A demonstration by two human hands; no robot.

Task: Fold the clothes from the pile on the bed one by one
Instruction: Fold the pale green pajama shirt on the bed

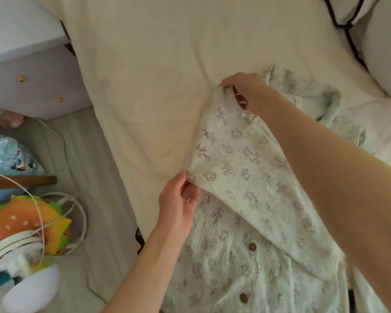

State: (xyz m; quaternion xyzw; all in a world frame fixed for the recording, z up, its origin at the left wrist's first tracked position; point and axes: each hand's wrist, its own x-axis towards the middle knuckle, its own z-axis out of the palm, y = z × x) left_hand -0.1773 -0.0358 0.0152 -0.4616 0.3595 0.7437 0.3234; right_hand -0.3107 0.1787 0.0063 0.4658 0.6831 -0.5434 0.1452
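Pinching the far corner of a folded-over panel, the right hand (244,91) has fingers curled on the printed shirt (246,188); the left hand (178,204) nips the near corner between thumb and fingertips. Shirt lies lower right of frame on the cream bed sheet (156,75): thin, crinkled, pale fabric (brown buttons (252,246), cross-and-figure print).

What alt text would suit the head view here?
Two bare hands lift one edge of a pale printed shirt with brown buttons over a cream bed sheet: the left hand pinches the near corner, the right hand the far one. A burger-shaped plush sits bedside.
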